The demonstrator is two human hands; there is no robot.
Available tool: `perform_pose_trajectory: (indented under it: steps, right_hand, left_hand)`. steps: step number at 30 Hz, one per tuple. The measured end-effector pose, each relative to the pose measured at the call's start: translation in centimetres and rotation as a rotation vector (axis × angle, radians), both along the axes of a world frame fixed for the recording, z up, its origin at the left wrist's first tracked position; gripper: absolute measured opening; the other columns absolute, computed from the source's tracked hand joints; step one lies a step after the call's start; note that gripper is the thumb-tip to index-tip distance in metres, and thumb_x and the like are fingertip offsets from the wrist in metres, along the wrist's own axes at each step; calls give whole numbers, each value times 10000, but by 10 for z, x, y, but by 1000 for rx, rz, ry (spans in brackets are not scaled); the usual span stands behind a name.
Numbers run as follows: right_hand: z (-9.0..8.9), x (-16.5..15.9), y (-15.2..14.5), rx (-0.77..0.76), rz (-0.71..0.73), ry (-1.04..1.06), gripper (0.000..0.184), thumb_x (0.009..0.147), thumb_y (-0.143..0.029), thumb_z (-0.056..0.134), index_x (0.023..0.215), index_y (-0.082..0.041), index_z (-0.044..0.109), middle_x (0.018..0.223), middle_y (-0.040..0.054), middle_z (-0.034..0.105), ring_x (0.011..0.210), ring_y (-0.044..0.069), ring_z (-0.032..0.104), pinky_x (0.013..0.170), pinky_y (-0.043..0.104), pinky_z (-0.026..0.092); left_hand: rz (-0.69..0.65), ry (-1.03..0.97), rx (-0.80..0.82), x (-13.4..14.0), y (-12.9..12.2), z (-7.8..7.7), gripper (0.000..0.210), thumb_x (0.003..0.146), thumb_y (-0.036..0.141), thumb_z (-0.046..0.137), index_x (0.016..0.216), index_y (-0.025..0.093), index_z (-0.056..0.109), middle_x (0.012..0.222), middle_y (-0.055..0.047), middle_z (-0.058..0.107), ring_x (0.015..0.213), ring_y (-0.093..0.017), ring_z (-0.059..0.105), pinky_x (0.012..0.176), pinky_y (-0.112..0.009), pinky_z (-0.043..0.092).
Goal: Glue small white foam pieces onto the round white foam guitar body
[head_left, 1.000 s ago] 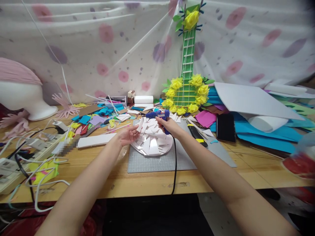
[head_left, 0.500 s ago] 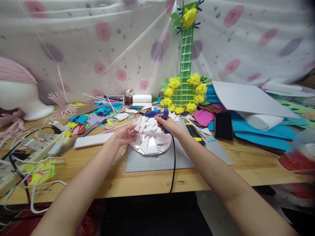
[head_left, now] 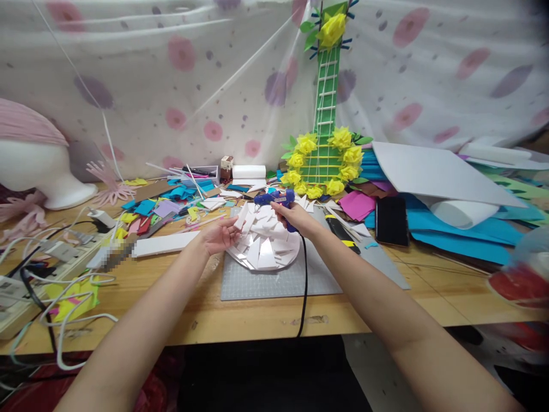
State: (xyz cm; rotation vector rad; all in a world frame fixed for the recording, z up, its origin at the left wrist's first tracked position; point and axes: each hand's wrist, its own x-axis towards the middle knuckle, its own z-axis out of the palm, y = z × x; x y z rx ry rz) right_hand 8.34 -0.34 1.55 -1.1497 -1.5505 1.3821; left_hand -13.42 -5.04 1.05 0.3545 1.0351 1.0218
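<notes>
Left hand (head_left: pixel 221 236) pinches white strip (head_left: pixel 242 217) at white disc's (head_left: pixel 265 256) left side; right hand (head_left: pixel 292 216) grips glue gun (head_left: pixel 281 198) over its far side. Grey mat (head_left: pixel 266 288), then wood, spans disc to table's (head_left: pixel 206 323) near edge.

A wooden table (head_left: pixel 206 326) is carrying a grey cutting mat (head_left: pixel 257 285) near its middle, and a white strip (head_left: pixel 165 244) is lying to the mat's left. A power strip (head_left: pixel 17 325) and a mannequin head (head_left: pixel 26 153) are occupying the left side, while blue sheets (head_left: pixel 463 237) are lying at the right.
</notes>
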Motion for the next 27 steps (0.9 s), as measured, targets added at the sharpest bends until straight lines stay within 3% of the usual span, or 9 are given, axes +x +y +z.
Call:
perform_pose_trajectory:
  steps: [14, 27]
  right_hand:
    - [0, 8, -5, 20, 56, -115, 422, 738, -509, 623, 536, -179, 454, 477, -25, 446, 393, 62, 391, 377, 210, 320]
    - [2, 4, -4, 12, 49, -57, 399, 734, -506, 633, 579, -176, 471, 501, -23, 459, 400, 61, 395, 380, 206, 328]
  left_hand:
    - [-2, -11, -12, 1, 1, 5, 88, 811, 100, 562, 875, 97, 623, 706, -60, 662, 547, -109, 606, 473, -183, 479]
    - [33, 10, -5, 0, 2, 6, 78, 821, 106, 547, 853, 123, 616, 653, -30, 639, 522, -106, 595, 475, -194, 481]
